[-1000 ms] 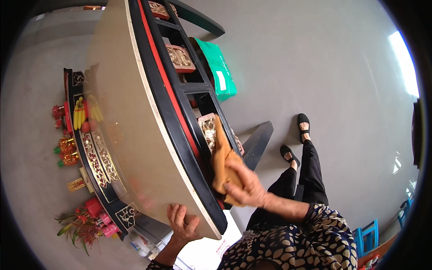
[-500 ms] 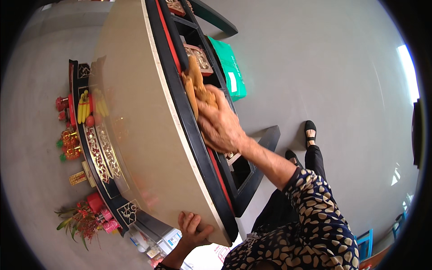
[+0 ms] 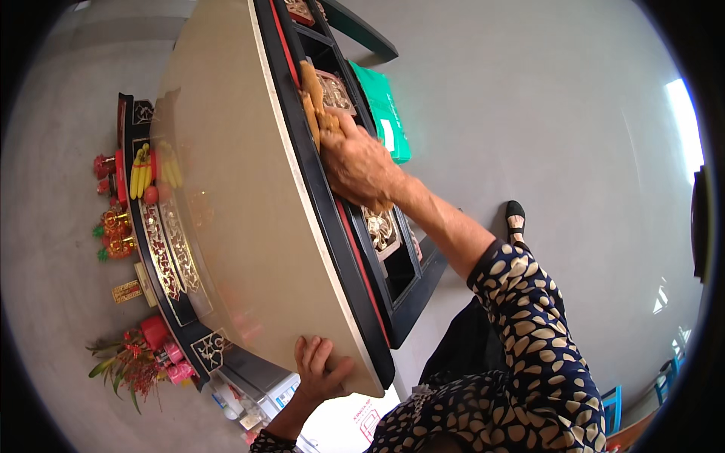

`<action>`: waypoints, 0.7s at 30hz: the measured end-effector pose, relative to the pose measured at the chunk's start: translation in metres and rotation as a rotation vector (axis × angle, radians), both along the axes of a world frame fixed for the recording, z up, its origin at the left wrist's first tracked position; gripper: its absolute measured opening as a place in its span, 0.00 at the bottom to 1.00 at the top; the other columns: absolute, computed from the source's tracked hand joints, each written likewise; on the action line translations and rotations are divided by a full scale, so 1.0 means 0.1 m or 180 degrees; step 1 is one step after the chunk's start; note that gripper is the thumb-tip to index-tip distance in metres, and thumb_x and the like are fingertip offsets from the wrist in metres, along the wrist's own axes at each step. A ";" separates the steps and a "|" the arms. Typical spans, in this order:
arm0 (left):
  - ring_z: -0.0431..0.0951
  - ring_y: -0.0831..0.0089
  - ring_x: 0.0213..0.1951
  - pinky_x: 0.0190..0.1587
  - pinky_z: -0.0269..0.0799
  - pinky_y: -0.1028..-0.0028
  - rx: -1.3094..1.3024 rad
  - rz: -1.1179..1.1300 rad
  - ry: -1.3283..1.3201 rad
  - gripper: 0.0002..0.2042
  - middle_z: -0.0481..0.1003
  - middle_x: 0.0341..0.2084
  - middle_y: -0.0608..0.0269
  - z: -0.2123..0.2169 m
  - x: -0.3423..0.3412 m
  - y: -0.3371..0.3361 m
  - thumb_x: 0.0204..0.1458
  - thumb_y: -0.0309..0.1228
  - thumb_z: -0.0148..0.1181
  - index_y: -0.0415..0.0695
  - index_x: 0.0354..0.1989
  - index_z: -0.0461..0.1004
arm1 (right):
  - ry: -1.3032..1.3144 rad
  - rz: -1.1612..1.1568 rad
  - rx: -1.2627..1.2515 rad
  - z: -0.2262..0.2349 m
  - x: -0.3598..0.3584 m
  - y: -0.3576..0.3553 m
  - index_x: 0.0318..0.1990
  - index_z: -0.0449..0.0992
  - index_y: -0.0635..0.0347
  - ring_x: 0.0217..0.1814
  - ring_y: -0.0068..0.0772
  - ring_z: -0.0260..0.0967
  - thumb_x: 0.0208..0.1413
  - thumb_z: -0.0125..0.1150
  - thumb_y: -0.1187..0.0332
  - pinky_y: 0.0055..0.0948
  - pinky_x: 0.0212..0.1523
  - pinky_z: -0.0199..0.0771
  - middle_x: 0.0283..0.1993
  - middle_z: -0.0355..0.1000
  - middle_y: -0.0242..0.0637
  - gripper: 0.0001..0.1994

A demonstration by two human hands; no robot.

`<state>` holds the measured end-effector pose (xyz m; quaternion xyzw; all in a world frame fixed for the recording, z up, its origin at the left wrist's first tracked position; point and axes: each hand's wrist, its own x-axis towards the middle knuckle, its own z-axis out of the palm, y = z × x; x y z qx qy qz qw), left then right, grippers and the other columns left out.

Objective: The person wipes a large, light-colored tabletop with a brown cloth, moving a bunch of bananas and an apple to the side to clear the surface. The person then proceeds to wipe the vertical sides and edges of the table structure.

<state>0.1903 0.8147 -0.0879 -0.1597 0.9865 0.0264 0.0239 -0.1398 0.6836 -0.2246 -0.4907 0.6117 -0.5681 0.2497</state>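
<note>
The right hand [image 3: 359,162] lay on the black front edge of the tabletop [image 3: 234,189], and its grip was closed on a yellow-brown cloth [image 3: 311,94], which was pressed against the carved, gilded panels [image 3: 334,90] below that edge. The left hand [image 3: 319,370] rested at the near corner of the tabletop, fingers spread flat over the rim and holding nothing (it seemed only to steady the body). The cloth was at about the middle of the front edge, toward its far part. Judging from this position, the wiping of the carved front was perhaps halfway; I could not tell which panels were already clean, because no dust was visible. The near gilded panel [image 3: 380,229] was just beside the wrist, and the far end of the frame was beyond the cloth. A green bag [image 3: 389,113] lay on the floor near the table. Bananas [image 3: 140,170] and red flowers [image 3: 128,362] stood on the lower altar shelf along the far side.
</note>
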 end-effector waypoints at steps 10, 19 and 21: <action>0.60 0.44 0.62 0.62 0.52 0.41 -0.0077 -0.0065 0.0300 0.33 0.59 0.62 0.41 -0.03 -0.21 -0.01 0.47 0.56 0.61 0.49 0.57 0.65 | 0.0251 0.0099 0.0174 0.05 0.85 1.41 0.48 0.69 0.65 0.58 0.63 0.62 0.54 0.54 0.72 0.48 0.50 0.74 0.65 0.49 0.60 0.14; 0.58 0.47 0.64 0.63 0.51 0.44 -0.0113 -0.0064 0.0314 0.40 0.56 0.64 0.44 -0.05 -0.16 -0.02 0.44 0.60 0.63 0.50 0.62 0.62 | 0.1909 0.2315 0.1503 0.54 0.51 2.72 0.53 0.70 0.59 0.47 0.42 0.73 0.52 0.59 0.68 0.37 0.39 0.80 0.47 0.69 0.46 0.19; 0.57 0.47 0.64 0.63 0.51 0.44 -0.0145 -0.0073 0.0322 0.40 0.56 0.64 0.45 -0.06 -0.15 -0.02 0.43 0.60 0.63 0.50 0.62 0.62 | 0.1118 0.1823 0.0599 0.62 0.45 2.71 0.55 0.66 0.59 0.44 0.45 0.75 0.51 0.61 0.68 0.37 0.40 0.79 0.41 0.71 0.45 0.22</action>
